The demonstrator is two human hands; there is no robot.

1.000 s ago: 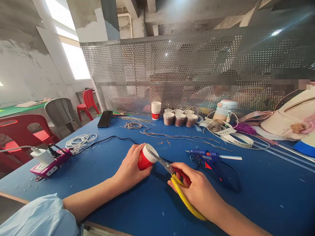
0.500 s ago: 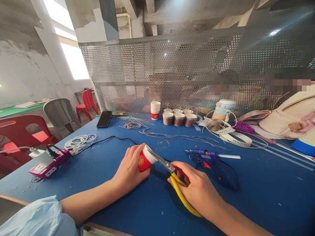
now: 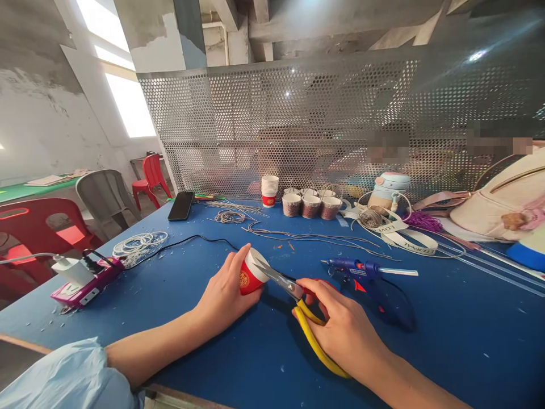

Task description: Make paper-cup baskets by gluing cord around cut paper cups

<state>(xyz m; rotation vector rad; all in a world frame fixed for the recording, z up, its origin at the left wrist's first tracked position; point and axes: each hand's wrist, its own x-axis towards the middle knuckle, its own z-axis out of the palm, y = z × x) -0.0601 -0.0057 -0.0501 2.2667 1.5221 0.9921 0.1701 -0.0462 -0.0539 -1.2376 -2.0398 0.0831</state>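
Note:
Wrapped around a red and white paper cup (image 3: 254, 277), my left hand (image 3: 225, 289) holds it tilted just above the blue table. My right hand (image 3: 340, 318) grips scissors (image 3: 313, 335) with yellow and red handles. Their metal blades point left and meet the cup's white rim area; whether they cut into the paper I cannot tell. Right of the scissors lies a blue hot glue gun (image 3: 355, 268) with a clear glue stick in its back end.
A stack of paper cups (image 3: 269, 190) and several cord-wrapped cups (image 3: 310, 205) stand at the back. Cords, ribbon (image 3: 400, 236), a bottle (image 3: 388, 190) and a bag (image 3: 498, 199) lie rightward. A phone (image 3: 181, 205) and purple power strip (image 3: 87, 289) are on the left.
The cup has turned slightly in my left hand, so more of its gold emblem shows. The scissors stay at its rim, with their blades looking a little more apart.

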